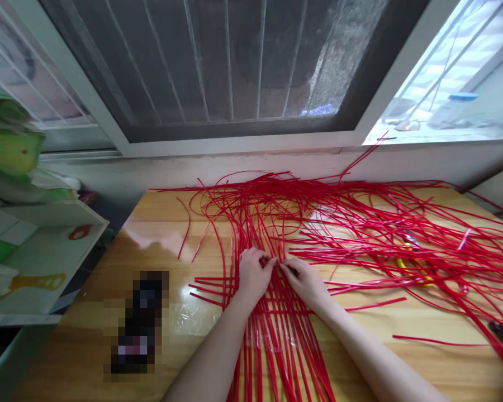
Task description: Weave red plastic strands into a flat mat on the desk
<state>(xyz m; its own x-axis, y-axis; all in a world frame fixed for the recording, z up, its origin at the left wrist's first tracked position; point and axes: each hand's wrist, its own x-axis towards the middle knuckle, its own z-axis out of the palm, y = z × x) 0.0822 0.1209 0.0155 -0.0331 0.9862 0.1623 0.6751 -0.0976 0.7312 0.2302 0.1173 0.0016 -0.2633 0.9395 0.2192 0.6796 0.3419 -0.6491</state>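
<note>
Long red strips run lengthwise down the table, and a few cross strips pass sideways through them, forming a loose weave. My left hand is closed over the lengthwise strips, with thumb and forefinger pinched at a red strip. Close beside it, my right hand pinches at the same spot, its fingertips almost touching the left ones. Exactly which strip lies between the fingers is too small to make out. Clear tape appears to lie across the strips nearer to me.
A tangled heap of red strips spreads over the right and far side of the wooden table. A pixelated dark object lies at left. Yellow-handled tool shows under strips. A barred window stands behind; a shelf is at left.
</note>
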